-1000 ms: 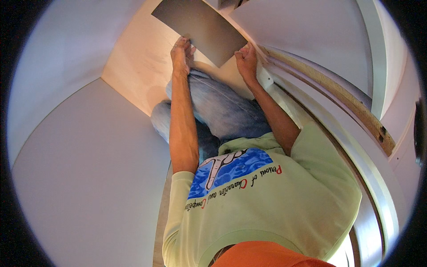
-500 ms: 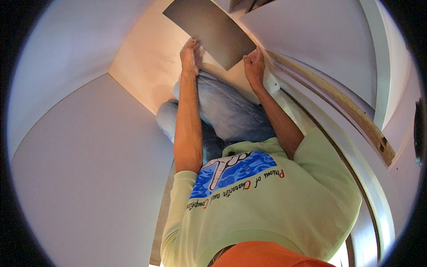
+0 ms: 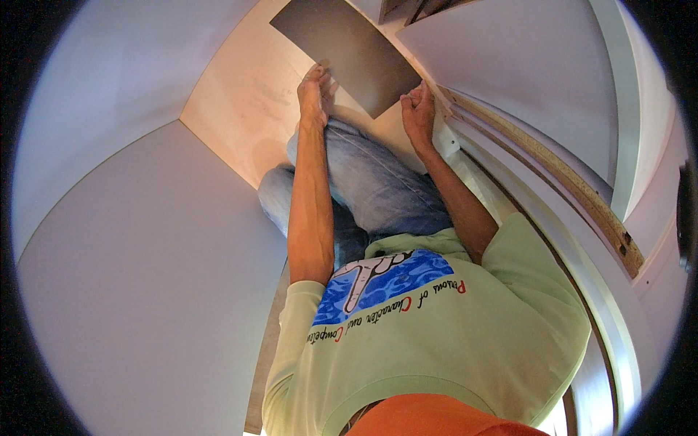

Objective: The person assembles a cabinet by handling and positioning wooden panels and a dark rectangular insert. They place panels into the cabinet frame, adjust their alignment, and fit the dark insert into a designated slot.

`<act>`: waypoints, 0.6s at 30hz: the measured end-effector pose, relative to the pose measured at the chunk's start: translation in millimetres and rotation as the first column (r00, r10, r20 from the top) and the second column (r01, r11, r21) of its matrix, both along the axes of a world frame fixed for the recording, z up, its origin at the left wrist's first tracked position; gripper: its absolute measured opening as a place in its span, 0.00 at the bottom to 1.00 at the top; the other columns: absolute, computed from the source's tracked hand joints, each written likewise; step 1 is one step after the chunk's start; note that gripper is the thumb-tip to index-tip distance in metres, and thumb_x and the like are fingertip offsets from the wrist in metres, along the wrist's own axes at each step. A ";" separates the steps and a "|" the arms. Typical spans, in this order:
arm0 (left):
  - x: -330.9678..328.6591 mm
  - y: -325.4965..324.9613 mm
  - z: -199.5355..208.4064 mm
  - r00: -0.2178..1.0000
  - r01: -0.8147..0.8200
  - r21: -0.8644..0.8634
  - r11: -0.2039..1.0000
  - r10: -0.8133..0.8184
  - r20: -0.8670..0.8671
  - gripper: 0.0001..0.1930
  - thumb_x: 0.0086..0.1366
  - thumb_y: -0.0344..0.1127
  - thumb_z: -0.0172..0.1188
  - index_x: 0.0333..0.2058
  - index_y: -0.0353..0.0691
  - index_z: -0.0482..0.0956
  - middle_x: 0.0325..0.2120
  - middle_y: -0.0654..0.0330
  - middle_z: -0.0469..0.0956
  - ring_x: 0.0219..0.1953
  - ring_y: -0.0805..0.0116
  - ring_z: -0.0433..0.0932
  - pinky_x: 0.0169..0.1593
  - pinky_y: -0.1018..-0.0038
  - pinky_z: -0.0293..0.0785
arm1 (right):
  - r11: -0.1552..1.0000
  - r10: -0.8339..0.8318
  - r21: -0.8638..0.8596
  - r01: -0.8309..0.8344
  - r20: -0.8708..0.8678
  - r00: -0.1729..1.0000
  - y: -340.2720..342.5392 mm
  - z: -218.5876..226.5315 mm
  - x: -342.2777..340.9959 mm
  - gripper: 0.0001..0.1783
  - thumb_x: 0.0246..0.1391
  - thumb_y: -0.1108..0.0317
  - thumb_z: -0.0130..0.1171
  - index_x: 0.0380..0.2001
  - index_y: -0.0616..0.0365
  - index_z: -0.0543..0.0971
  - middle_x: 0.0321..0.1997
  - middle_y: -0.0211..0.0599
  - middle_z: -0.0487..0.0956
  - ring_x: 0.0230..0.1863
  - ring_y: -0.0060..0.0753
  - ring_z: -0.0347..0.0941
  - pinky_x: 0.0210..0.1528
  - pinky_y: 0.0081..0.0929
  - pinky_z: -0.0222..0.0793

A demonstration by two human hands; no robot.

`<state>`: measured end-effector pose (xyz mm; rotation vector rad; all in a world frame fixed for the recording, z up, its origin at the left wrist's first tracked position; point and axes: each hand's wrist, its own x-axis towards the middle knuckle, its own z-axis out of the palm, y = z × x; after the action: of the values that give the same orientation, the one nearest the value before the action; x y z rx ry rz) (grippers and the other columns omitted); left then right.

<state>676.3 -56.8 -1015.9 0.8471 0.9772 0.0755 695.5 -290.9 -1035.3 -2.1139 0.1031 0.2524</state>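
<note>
Pinching dark rectangular sheet (image 3: pixel 349 54) at right corner: right hand (image 3: pixel 418 112), fingers together on it. Left hand (image 3: pixel 315 94) at left edge; cannot tell whether clamped. Sheet beyond blue jeans (image 3: pixel 385 174), before tan panel (image 3: pixel 240 94).

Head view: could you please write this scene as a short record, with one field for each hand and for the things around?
sheet: dark, rectangular, partly cut off by the picture's upper edge
left hand: at the sheet's left long edge; firmness of grip unclear
right hand: holding the sheet's short edge, near its right corner
clothing: pale green shirt, blue jeans
surroundings: grey panel at left, wooden strip at right
</note>
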 end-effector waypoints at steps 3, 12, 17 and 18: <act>0.2 -0.2 0.8 1.000 -0.010 -0.004 1.000 0.010 0.001 0.22 0.72 0.38 0.49 0.60 0.33 0.68 0.53 0.56 0.70 0.57 0.60 0.68 0.59 0.56 0.71 | 0.999 0.024 -0.047 -0.022 0.054 0.998 0.0 -1.2 0.2 0.38 0.53 0.69 0.63 0.64 0.70 0.61 0.44 0.48 0.73 0.49 0.46 0.71 0.57 0.42 0.66; -0.3 0.6 -4.3 1.000 -0.009 0.013 1.000 0.009 -0.016 0.18 0.70 0.36 0.51 0.56 0.36 0.72 0.49 0.57 0.73 0.54 0.63 0.70 0.54 0.61 0.74 | 1.000 -0.003 0.005 0.003 -0.061 0.998 -2.0 5.7 -1.2 0.37 0.58 0.69 0.61 0.67 0.66 0.59 0.49 0.46 0.76 0.47 0.38 0.75 0.53 0.33 0.72; -0.5 3.0 -9.0 0.999 -0.013 -0.058 0.998 0.015 0.046 0.17 0.68 0.36 0.53 0.53 0.38 0.75 0.43 0.60 0.74 0.49 0.66 0.71 0.52 0.64 0.74 | 0.989 -0.054 0.129 0.068 -0.108 0.993 -1.8 5.4 -1.4 0.37 0.56 0.73 0.62 0.66 0.67 0.59 0.48 0.47 0.74 0.48 0.41 0.74 0.54 0.36 0.71; -0.8 0.6 -8.2 0.999 -0.033 -0.042 0.999 0.035 0.032 0.16 0.68 0.36 0.53 0.52 0.39 0.75 0.41 0.61 0.74 0.47 0.68 0.71 0.51 0.65 0.74 | 0.992 -0.050 0.111 0.062 -0.106 0.993 -2.0 4.7 -1.3 0.37 0.56 0.73 0.61 0.66 0.67 0.59 0.48 0.47 0.75 0.49 0.41 0.74 0.55 0.36 0.71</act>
<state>675.5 -56.1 -1024.1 0.7889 0.9597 0.0975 694.1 -292.9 -1030.6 -1.9811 0.2044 0.3262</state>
